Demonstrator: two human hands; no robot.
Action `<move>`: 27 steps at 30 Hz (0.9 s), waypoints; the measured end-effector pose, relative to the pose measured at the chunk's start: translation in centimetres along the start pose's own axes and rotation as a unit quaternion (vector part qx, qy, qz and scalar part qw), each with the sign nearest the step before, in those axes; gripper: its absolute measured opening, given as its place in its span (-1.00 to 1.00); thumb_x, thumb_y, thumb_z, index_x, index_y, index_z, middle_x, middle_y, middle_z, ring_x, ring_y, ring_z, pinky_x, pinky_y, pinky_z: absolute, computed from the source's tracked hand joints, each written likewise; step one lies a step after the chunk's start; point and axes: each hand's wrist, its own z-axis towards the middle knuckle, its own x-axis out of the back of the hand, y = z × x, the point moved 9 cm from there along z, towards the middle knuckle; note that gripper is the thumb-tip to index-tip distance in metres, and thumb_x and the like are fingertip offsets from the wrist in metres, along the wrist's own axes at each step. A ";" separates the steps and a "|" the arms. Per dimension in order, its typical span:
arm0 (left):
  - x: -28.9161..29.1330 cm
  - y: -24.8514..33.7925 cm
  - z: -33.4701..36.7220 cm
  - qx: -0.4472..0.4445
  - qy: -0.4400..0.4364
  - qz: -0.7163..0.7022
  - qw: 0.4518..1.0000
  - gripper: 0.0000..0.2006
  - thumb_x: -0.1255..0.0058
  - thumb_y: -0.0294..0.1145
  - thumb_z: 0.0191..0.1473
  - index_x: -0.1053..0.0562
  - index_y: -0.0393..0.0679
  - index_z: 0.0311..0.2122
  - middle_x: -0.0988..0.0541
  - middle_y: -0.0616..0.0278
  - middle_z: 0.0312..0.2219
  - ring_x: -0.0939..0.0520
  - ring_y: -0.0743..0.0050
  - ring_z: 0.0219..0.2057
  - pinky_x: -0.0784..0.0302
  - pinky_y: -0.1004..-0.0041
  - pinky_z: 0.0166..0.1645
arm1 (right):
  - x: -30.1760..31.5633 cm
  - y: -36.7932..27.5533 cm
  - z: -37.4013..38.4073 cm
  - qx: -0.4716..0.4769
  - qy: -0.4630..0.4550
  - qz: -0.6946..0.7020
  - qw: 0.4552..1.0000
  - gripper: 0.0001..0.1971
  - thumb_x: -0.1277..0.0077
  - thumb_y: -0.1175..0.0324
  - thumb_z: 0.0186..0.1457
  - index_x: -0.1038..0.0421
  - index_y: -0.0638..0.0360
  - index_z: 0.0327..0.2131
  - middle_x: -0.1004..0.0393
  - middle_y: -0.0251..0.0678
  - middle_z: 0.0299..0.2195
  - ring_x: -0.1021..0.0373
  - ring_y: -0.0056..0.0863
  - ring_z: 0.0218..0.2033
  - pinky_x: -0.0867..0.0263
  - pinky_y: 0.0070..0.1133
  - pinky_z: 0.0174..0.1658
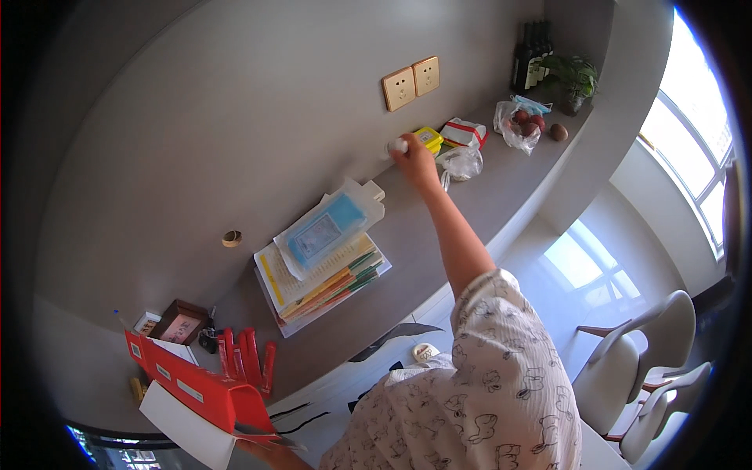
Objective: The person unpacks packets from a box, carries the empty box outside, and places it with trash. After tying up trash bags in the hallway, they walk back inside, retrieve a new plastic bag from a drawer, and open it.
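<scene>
- Right hand (415, 160) reaches far, fingers clamped on a small white bottle (397, 146) against the wall.
- Left hand (262, 448), near left, holds the red box (207, 388); grip unclear.
- Overreaching could knock the yellow boxes (429, 139) just right of the bottle.

Far along the grey counter (439, 235): dark bottles (533, 55), a potted plant (576, 78), a clear bag of red fruit (521, 125), a lone brown fruit (558, 131), a red-and-white packet (464, 133), yellow boxes (428, 139). On the wall, two beige sockets (411, 82). Mid-counter, a stack of papers and booklets (321, 282) topped by a blue pouch (325, 231). Near left, red packets (247, 356), a brown box (180, 321). Right, pale chairs (642, 368) by a bright window (705, 157).
</scene>
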 end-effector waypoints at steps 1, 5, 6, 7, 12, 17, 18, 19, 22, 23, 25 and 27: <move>0.0 0.1 -0.2 0.000 0.000 -0.003 1.000 -0.47 0.24 -0.02 -0.04 -0.10 -0.19 -0.05 -0.36 0.19 -0.46 -0.37 0.53 -0.53 -0.23 0.60 -0.53 | 0.1 1.6 0.0 -0.080 -0.014 0.063 0.995 -0.60 -0.02 0.33 -0.22 -0.23 0.13 -0.21 -0.37 -0.04 -0.36 -0.34 -0.18 -0.33 -0.25 -0.41 -0.25; 0.1 0.6 -0.3 0.005 0.004 -0.015 1.000 -0.46 0.18 -0.04 -0.07 -0.12 -0.16 -0.04 -0.35 0.17 -0.41 -0.38 0.48 -0.49 -0.26 0.56 -0.48 | -2.2 5.6 -1.1 -0.192 -0.032 0.128 0.972 -0.55 -0.10 0.25 -0.26 -0.19 0.19 -0.27 -0.38 -0.07 -0.40 -0.36 -0.28 -0.38 -0.26 -0.52 -0.30; 0.0 0.8 -0.5 0.009 0.003 -0.017 1.000 -0.46 0.17 -0.04 -0.08 -0.12 -0.16 -0.04 -0.35 0.17 -0.39 -0.38 0.46 -0.48 -0.27 0.55 -0.47 | -2.5 7.6 -1.6 -0.254 -0.003 0.186 0.949 -0.54 -0.12 0.22 -0.28 -0.17 0.20 -0.30 -0.38 -0.09 -0.42 -0.36 -0.33 -0.39 -0.26 -0.56 -0.30; -0.5 0.5 -0.5 0.014 -0.001 -0.021 1.000 -0.46 0.16 -0.05 -0.09 -0.13 -0.15 -0.04 -0.35 0.16 -0.38 -0.38 0.45 -0.47 -0.28 0.54 -0.46 | -2.8 8.3 -1.1 -0.204 0.022 0.183 0.961 -0.50 -0.16 0.18 -0.32 -0.15 0.21 -0.35 -0.36 -0.16 -0.46 -0.34 -0.43 -0.40 -0.24 -0.60 -0.32; -1.8 0.3 -0.7 0.038 -0.018 -0.033 0.999 -0.44 0.09 -0.07 -0.13 -0.15 -0.12 -0.03 -0.35 0.14 -0.31 -0.39 0.39 -0.42 -0.31 0.50 -0.40 | -7.4 11.4 -2.0 -0.256 -0.001 0.253 0.933 -0.51 -0.15 0.27 -0.26 -0.15 0.28 -0.28 -0.32 -0.28 -0.47 -0.26 -0.54 -0.53 -0.22 -0.64 -0.45; -2.6 0.9 -1.7 0.043 -0.011 -0.036 0.998 -0.42 0.02 -0.09 -0.18 -0.17 -0.08 -0.02 -0.35 0.12 -0.25 -0.41 0.33 -0.37 -0.35 0.45 -0.34 | -11.7 7.7 -2.2 -0.306 -0.085 0.460 0.829 -0.50 -0.09 0.38 -0.24 -0.12 0.29 -0.19 -0.31 -0.29 -0.46 -0.27 -0.61 -0.54 -0.22 -0.71 -0.51; -2.4 0.8 -1.7 0.043 -0.008 -0.040 0.998 -0.41 0.01 -0.09 -0.18 -0.17 -0.08 -0.02 -0.35 0.12 -0.24 -0.41 0.32 -0.36 -0.35 0.44 -0.33 | -12.1 7.1 -2.3 -0.327 -0.082 0.441 0.831 -0.51 -0.09 0.40 -0.25 -0.13 0.28 -0.20 -0.31 -0.30 -0.46 -0.27 -0.61 -0.53 -0.23 -0.71 -0.48; -2.9 0.5 -1.7 0.049 -0.016 -0.043 0.998 -0.41 -0.01 -0.09 -0.19 -0.17 -0.07 -0.02 -0.35 0.11 -0.22 -0.41 0.31 -0.35 -0.36 0.43 -0.32 | -11.0 8.1 -1.8 -0.305 -0.013 0.357 0.883 -0.54 -0.09 0.41 -0.29 -0.18 0.24 -0.23 -0.33 -0.25 -0.45 -0.31 -0.48 -0.47 -0.26 -0.61 -0.39; -3.8 0.4 -1.8 0.055 -0.028 -0.052 0.997 -0.39 -0.05 -0.10 -0.22 -0.19 -0.05 -0.01 -0.35 0.10 -0.18 -0.42 0.27 -0.32 -0.38 0.40 -0.28 | -9.5 7.4 -1.1 -0.172 -0.002 0.184 0.968 -0.55 -0.10 0.40 -0.31 -0.20 0.16 -0.24 -0.33 -0.18 -0.40 -0.32 -0.29 -0.38 -0.24 -0.51 -0.28; -3.8 0.8 -1.9 0.052 -0.033 -0.057 0.996 -0.38 -0.06 -0.11 -0.23 -0.19 -0.04 -0.01 -0.35 0.10 -0.17 -0.42 0.26 -0.31 -0.39 0.39 -0.27 | -8.2 6.2 -1.6 -0.183 -0.015 0.051 0.982 -0.53 -0.10 0.39 -0.33 -0.21 0.08 -0.22 -0.30 -0.13 -0.34 -0.28 -0.17 -0.30 -0.22 -0.44 -0.21; -3.3 0.7 -2.2 0.060 -0.007 -0.052 0.997 -0.46 0.03 -0.11 -0.16 -0.22 -0.06 -0.03 -0.37 0.13 -0.20 -0.43 0.27 -0.37 -0.40 0.38 -0.31 | -8.8 6.5 -2.1 -0.205 -0.028 0.046 0.977 -0.53 -0.10 0.38 -0.33 -0.22 0.06 -0.23 -0.29 -0.14 -0.33 -0.28 -0.18 -0.28 -0.21 -0.45 -0.19; -2.6 0.5 -2.4 0.069 0.016 -0.045 0.996 -0.52 0.12 -0.11 -0.09 -0.24 -0.08 -0.04 -0.39 0.15 -0.24 -0.43 0.28 -0.41 -0.41 0.36 -0.34 | -8.8 7.0 -2.9 -0.230 -0.039 0.038 0.972 -0.54 -0.11 0.38 -0.33 -0.23 0.05 -0.23 -0.28 -0.15 -0.32 -0.28 -0.20 -0.27 -0.21 -0.46 -0.18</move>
